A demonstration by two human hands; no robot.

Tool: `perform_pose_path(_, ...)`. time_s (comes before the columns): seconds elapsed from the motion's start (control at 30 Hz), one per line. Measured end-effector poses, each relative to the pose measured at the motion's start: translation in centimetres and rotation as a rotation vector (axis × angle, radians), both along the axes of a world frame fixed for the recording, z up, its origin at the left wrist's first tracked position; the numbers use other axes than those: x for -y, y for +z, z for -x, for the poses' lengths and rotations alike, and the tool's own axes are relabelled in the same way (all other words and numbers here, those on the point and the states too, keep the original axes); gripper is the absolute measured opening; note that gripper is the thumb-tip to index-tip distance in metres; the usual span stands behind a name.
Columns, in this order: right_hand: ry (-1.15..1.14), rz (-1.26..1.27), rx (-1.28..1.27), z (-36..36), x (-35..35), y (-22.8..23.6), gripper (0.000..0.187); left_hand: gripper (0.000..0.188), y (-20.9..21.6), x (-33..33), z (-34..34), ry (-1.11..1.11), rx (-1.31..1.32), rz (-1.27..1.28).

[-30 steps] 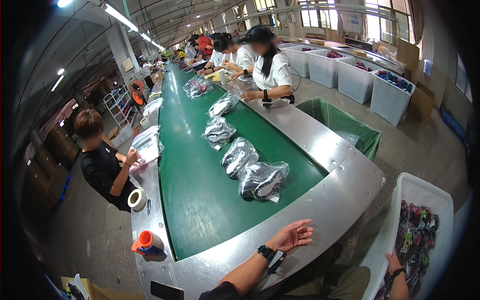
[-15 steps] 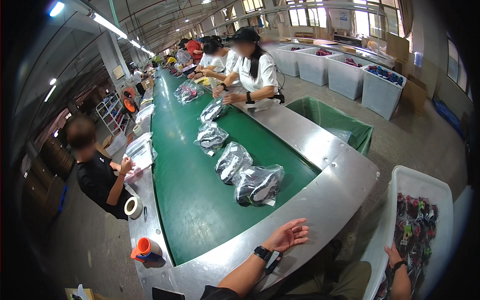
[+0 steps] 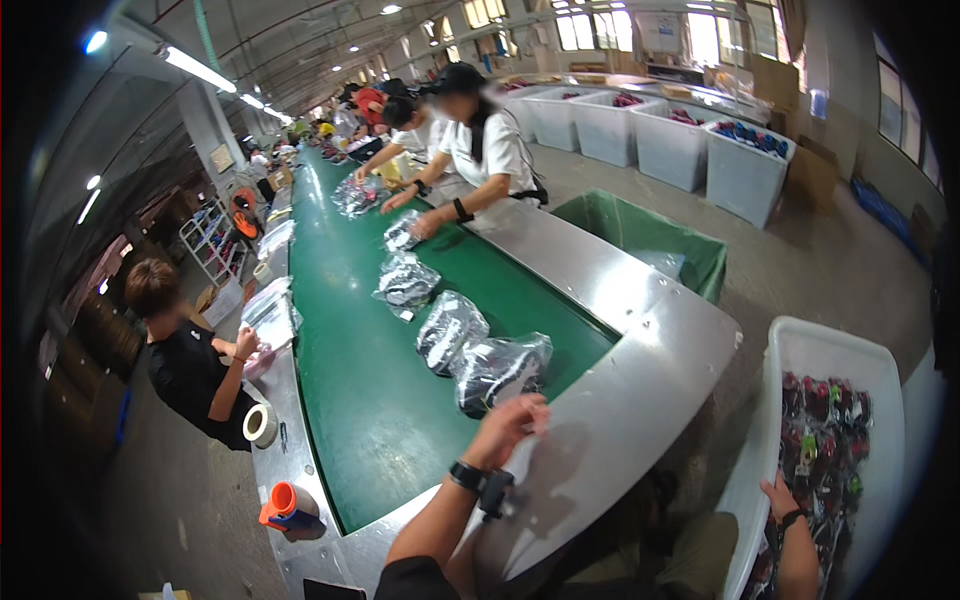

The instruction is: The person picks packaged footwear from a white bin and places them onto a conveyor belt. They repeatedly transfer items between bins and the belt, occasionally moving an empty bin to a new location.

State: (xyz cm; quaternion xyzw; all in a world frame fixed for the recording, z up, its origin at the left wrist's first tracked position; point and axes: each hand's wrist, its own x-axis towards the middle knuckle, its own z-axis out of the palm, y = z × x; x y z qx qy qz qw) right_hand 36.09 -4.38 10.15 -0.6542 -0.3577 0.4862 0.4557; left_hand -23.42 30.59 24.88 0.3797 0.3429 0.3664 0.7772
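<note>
bagged shoe point(image 3: 497, 370), left hand point(image 3: 512, 428) touching it

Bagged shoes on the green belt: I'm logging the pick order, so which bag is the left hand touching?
The bag nearest the belt's end, at the row's front; the left hand grips its lower edge. The other bags lie farther up, untouched by it.

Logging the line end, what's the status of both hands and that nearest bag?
Left hand fingers on nearest bagged shoe, grip unclear. Right hand at white bin of packed items. Second bag close behind on belt.
</note>
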Motion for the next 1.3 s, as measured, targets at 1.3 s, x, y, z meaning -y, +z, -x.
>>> perform_pose_path(1.3, -0.042, 0.178, 0.128, 2.1, -0.9, 4.7, 0.093, 0.088, -0.1, 4.1, -0.1, 0.185, -0.626, -0.261)
